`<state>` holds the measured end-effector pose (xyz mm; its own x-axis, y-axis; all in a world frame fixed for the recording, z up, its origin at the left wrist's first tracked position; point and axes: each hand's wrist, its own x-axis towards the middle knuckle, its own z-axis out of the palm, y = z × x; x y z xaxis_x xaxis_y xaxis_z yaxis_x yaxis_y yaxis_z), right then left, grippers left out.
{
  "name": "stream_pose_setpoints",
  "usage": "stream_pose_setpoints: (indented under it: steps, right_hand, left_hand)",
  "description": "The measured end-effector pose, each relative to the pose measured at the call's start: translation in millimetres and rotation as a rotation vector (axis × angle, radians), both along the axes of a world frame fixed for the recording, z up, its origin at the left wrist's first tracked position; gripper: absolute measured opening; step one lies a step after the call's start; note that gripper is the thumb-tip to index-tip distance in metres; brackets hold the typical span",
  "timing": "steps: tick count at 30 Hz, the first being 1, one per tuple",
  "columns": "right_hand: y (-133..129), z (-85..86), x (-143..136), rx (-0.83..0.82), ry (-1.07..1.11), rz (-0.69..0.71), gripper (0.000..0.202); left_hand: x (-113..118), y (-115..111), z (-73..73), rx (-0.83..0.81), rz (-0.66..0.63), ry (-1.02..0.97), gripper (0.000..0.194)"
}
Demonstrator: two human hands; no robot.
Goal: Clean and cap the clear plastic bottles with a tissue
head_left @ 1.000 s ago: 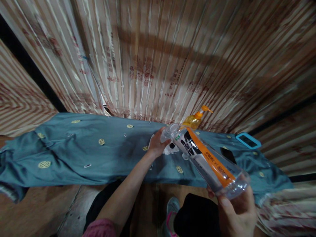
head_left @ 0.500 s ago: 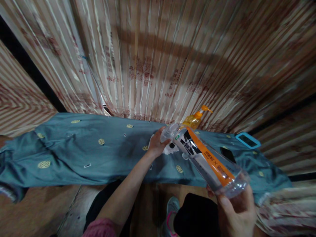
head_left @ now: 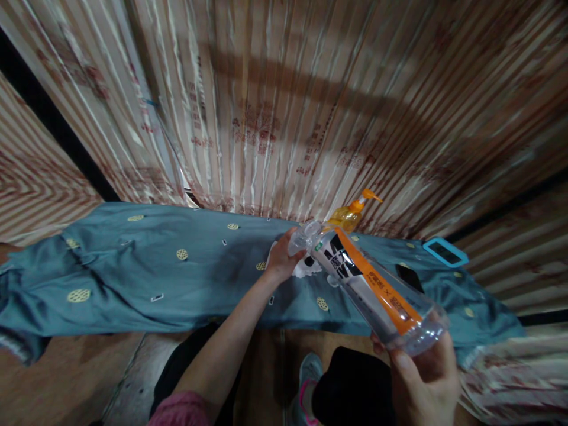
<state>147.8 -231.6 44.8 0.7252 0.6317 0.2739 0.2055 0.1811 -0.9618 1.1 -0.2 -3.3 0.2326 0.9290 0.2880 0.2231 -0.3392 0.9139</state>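
A large clear plastic bottle (head_left: 373, 284) with an orange, black and grey label slants across the view, its base near me and its neck end up to the left. My right hand (head_left: 426, 378) is closed around the base from below. At the other end, my left hand (head_left: 284, 257) is closed on clear plastic at the neck; whether a separate small piece is there I cannot make out. Under the neck lies a white crumpled tissue-like piece (head_left: 306, 270) with a black spot, partly hidden. Just behind stands a yellow pump bottle (head_left: 347, 216) with an orange pump head.
A narrow bench or table under a teal cloth (head_left: 146, 254) with pineapple prints runs across. To the right are a dark phone-like object (head_left: 409, 277) and a blue-framed device (head_left: 446, 252). Striped, pleated curtains (head_left: 266, 118) hang close behind. My legs and shoe (head_left: 310, 368) are below.
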Motion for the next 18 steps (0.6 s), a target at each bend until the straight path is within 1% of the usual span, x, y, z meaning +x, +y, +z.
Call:
stream_pose_setpoints:
  steps: [4, 11, 18]
  right_hand:
    - [-0.2, -1.2, 1.1, 0.003, -0.006, -0.012, 0.090]
    - [-0.8, -3.0, 3.0, 0.010, 0.022, 0.006, 0.091]
    - [-2.0, -4.3, 3.9, 0.016, 0.010, -0.003, 0.088]
  left_hand:
    - [0.3, -0.1, -0.2, 0.005, -0.004, -0.003, 0.058]
    - [-0.2, -0.1, -0.8, -0.002, -0.013, -0.001, 0.059]
    - [-0.1, 0.9, -2.8, 0.002, -0.015, 0.006, 0.059]
